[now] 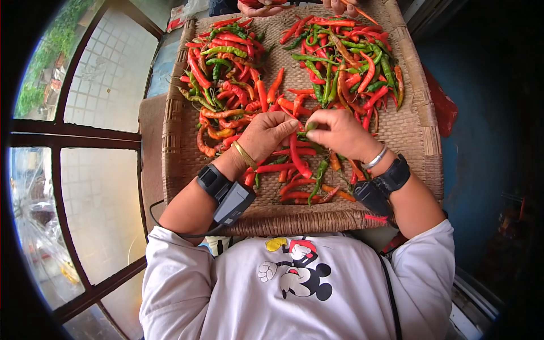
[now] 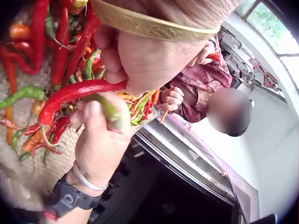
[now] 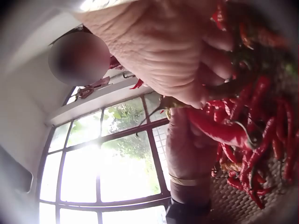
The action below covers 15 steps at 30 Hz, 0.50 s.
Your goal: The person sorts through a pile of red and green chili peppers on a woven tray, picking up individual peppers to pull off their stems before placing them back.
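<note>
Two bare hands over a woven tray [image 1: 272, 217] of chillies. The left hand [image 1: 265, 135] pinches one end of a red chilli [image 1: 297, 154] between thumb and fingers; the right hand [image 1: 340, 134] pinches a green chilli [image 1: 310, 126] just beside it. The palm side of the left hand and the gripped end of the red chilli are hidden in the head view; in the left wrist view the green chilli is blurred, and the right fingers cover much of it. Both held chillies lie between the hands, above the heap of loose chillies [image 1: 296, 182] nearest the wearer. Long axis of the red chilli: from the left fingertips toward the wearer's body, slightly rightward, its stemmed end [image 2: 45, 122] free. The green chilli's thin stem [image 3: 150, 117] extends from the right fingers in the right wrist view; its full axis cannot be determined. Farther out, a left pile [image 1: 226, 73] mixes red, orange and green pods; a right pile [image 1: 351, 62] is similarly mixed. At the far rim, another person's hands [image 1: 341, 7] are cut off by the frame edge, one holding red pods [image 1: 259, 9].
</note>
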Each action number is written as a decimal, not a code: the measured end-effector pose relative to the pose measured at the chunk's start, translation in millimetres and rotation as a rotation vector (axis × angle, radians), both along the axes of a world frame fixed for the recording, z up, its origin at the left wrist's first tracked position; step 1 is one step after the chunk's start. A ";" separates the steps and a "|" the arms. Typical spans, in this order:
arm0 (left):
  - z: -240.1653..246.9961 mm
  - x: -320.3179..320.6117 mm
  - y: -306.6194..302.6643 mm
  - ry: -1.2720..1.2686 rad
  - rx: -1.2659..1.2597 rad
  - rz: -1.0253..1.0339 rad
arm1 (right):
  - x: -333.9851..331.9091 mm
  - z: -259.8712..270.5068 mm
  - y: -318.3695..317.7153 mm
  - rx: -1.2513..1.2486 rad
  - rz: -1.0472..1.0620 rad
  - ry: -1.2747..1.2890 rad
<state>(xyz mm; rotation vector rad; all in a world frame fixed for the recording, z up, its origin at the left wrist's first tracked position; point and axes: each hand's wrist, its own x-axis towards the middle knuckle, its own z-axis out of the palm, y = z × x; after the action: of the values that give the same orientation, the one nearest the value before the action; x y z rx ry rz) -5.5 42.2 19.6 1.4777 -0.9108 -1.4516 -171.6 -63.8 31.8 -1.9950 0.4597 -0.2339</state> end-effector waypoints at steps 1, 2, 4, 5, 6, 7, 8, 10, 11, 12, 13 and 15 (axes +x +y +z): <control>-0.1 -0.4 -0.2 -0.047 -0.011 -0.016 | -1.0 3.7 -3.3 0.109 -0.116 -0.002; -2.9 -0.9 -0.4 -0.047 -0.013 -0.017 | -3.3 -0.5 -7.9 0.095 -0.158 0.032; -9.7 -3.8 -0.8 -0.143 -0.125 0.052 | -4.1 14.2 -7.8 0.222 -0.184 0.070; -10.8 -6.4 -1.2 -0.142 -0.123 0.053 | -4.5 19.5 -7.1 0.351 -0.208 0.109; -9.5 -10.1 -2.2 -0.114 -0.233 0.116 | -4.1 19.7 -4.7 0.443 -0.181 0.105; -6.9 -13.0 -2.4 -0.085 -0.342 0.177 | -3.1 17.3 -3.4 0.445 -0.180 0.106; -1.8 -15.1 -1.2 -0.085 -0.340 0.178 | -2.1 12.9 -1.9 0.428 -0.096 0.162; 10.3 -18.8 1.6 0.045 -0.224 0.105 | -1.7 11.4 1.0 0.357 0.059 0.257; 8.6 -17.7 2.3 0.046 -0.223 0.107 | -1.8 7.0 1.3 0.358 0.061 0.258; 5.4 -15.5 3.1 0.018 -0.248 0.042 | -1.5 0.8 1.8 0.168 0.111 0.222; 2.5 -14.1 3.4 -0.010 -0.273 -0.023 | -0.9 -1.7 2.3 -0.022 0.161 0.184; 1.2 -13.1 3.0 0.128 -0.206 0.024 | -2.4 4.8 1.4 0.159 0.139 0.221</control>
<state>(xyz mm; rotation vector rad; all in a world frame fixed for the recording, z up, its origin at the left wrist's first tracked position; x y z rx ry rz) -18.6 45.3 20.8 1.2272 -0.9303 -1.3741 -174.0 -62.5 36.6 -1.8939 0.4621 0.1086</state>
